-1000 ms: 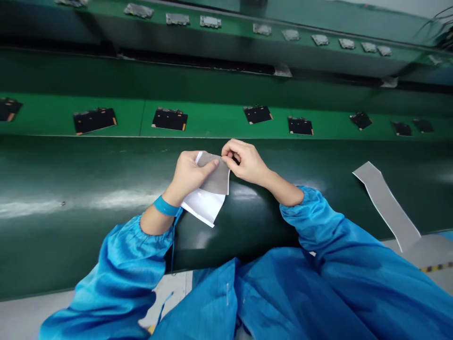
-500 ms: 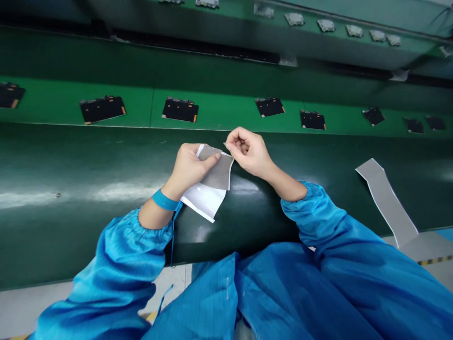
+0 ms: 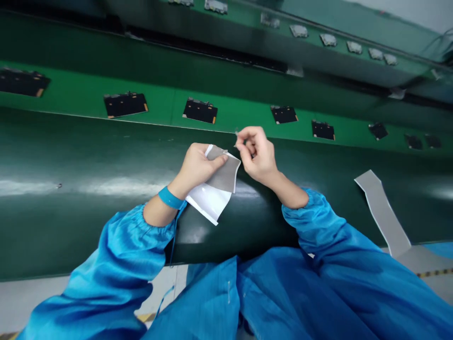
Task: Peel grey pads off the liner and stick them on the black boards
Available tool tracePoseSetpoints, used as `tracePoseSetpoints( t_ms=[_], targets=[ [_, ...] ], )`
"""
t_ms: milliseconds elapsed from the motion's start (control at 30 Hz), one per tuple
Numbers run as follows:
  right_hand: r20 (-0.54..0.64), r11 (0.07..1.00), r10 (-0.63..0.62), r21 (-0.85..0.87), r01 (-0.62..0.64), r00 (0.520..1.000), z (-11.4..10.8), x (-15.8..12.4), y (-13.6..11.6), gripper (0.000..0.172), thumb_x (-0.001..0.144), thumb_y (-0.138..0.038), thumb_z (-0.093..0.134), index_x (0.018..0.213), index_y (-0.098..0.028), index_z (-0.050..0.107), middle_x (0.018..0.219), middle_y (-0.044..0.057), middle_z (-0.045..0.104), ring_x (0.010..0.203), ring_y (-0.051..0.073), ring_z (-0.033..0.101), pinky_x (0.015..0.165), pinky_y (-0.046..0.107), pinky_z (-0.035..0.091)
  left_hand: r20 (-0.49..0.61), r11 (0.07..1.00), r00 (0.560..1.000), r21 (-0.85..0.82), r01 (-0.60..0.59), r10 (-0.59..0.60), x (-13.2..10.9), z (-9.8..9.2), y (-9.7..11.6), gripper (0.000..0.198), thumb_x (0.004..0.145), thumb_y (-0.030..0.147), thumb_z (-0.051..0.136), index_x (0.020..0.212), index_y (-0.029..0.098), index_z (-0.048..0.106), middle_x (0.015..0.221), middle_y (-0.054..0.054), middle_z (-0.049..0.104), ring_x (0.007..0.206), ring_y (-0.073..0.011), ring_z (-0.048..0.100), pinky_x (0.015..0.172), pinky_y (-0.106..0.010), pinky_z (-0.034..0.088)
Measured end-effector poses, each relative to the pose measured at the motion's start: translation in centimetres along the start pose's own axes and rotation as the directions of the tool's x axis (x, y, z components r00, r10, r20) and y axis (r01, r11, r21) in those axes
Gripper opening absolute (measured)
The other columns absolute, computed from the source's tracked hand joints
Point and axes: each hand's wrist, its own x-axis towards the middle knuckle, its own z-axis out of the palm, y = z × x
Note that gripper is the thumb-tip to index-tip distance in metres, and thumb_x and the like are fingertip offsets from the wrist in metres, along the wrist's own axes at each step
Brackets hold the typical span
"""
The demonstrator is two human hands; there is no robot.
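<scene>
Within left hand point(image 3: 197, 165), grey sheet point(image 3: 224, 176), long axis roughly toward wearer point(image 3: 269, 293)

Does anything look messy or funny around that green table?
Yes, a little: the long grey strip on the right lies slanted, with a bend near its far end, and its near end seems to poke past the edge of the green table. The black boards also sit at uneven angles. I see no spill.

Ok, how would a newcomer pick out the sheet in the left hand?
Start at the dark green bench. Over it, mid-picture, the left hand, with a blue band at its wrist, pinches the grey, white-edged sheet. Unlike the longer grey strip lying at the right, it is held and shows glossy white below its grey face.
</scene>
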Motion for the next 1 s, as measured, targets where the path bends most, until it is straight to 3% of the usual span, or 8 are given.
tracePoseSetpoints(
  t_ms=[100, 200, 333, 467, 600, 800, 1000],
  targets=[
    [-0.03, 0.999, 0.022, 0.047, -0.021, 0.999, 0.3, 2.5, 0.1, 0.026, 0.107, -0.034, 0.06, 0.13, -0.026, 0.053, 0.1, 0.004, 0.063, 0.067, 0.015, 0.047, 0.066, 0.034, 0.05, 0.063, 0.999, 0.997, -0.029, -0.035, 0.037, -0.2, 0.4, 0.2, 0.032, 0.077, 0.042, 0.075, 0.061, 0.017, 0.062, 0.059, 0.001, 0.057, 0.059, -0.0118, 0.045, 0.055, -0.025, 0.034],
    [0.097, 0.996, -0.033, 0.084, 0.025, 0.995, 1.4, 6.9, -0.4, 0.027, 0.104, -0.03, 0.064, 0.128, -0.026, 0.052, 0.098, 0.002, 0.063, 0.066, 0.013, 0.046, 0.064, 0.031, 0.048, 0.135, 0.995, 0.987, -0.057, -0.079, 0.086, -0.4, 0.7, 0.3, 0.035, 0.078, 0.041, 0.072, 0.057, 0.018, 0.055, 0.057, 0.003, 0.051, 0.058, -0.0105, 0.041, 0.056, -0.025, 0.031],
    [0.29, 0.978, -0.125, 0.196, 0.069, 0.949, 3.5, 12.8, -0.9, 0.031, 0.1, -0.025, 0.067, 0.125, -0.025, 0.049, 0.09, -0.002, 0.061, 0.063, 0.01, 0.041, 0.062, 0.028, 0.044, 0.133, 0.991, 0.985, -0.091, -0.1, 0.112, -0.6, 0.8, 0.1, 0.034, 0.081, 0.041, 0.07, 0.059, 0.018, 0.055, 0.06, 0.002, 0.054, 0.061, -0.0117, 0.045, 0.058, -0.025, 0.033],
    [0.413, 0.975, -0.133, 0.217, 0.045, 0.901, 6.7, 17.6, 0.3, 0.042, 0.096, -0.037, 0.077, 0.126, -0.025, 0.05, 0.09, -0.003, 0.062, 0.068, 0.011, 0.052, 0.061, 0.026, 0.045, 0.188, 0.989, 0.973, -0.091, -0.116, 0.132, -0.7, 1.1, -0.2, 0.029, 0.082, 0.036, 0.071, 0.062, 0.017, 0.061, 0.061, 0.001, 0.06, 0.062, -0.0127, 0.049, 0.059, -0.025, 0.035],
    [0.518, 0.976, -0.165, 0.209, 0.063, 0.839, 11.4, 21.2, 1.5, 0.044, 0.092, -0.033, 0.079, 0.125, -0.024, 0.051, 0.088, -0.004, 0.062, 0.071, 0.011, 0.056, 0.062, 0.025, 0.044, 0.293, 0.979, 0.935, -0.112, -0.171, 0.197, -0.8, 1.5, -0.5, 0.021, 0.08, 0.026, 0.07, 0.064, 0.016, 0.063, 0.062, 0.002, 0.06, 0.065, -0.0128, 0.052, 0.06, -0.025, 0.036],
    [0.631, 0.981, -0.185, 0.158, 0.108, 0.753, 17.9, 22.9, 0.6, 0.039, 0.089, -0.016, 0.066, 0.123, -0.023, 0.05, 0.083, -0.006, 0.063, 0.069, 0.011, 0.054, 0.066, 0.026, 0.043, 0.391, 0.967, 0.885, -0.135, -0.218, 0.254, -0.8, 1.7, -1.0, 0.016, 0.079, 0.017, 0.073, 0.065, 0.016, 0.065, 0.063, 0.002, 0.064, 0.062, -0.0128, 0.057, 0.063, -0.026, 0.04],
    [0.673, 0.979, -0.202, 0.14, 0.145, 0.712, 19.2, 21.8, -0.5, 0.042, 0.086, -0.006, 0.059, 0.122, -0.023, 0.049, 0.083, -0.007, 0.066, 0.072, 0.012, 0.058, 0.071, 0.028, 0.043, 0.388, 0.95, 0.868, -0.137, -0.279, 0.311, -0.7, 2.0, -1.2, 0.013, 0.076, 0.011, 0.074, 0.066, 0.017, 0.068, 0.067, 0.0, 0.069, 0.064, -0.0142, 0.06, 0.065, -0.027, 0.043]
  ],
)
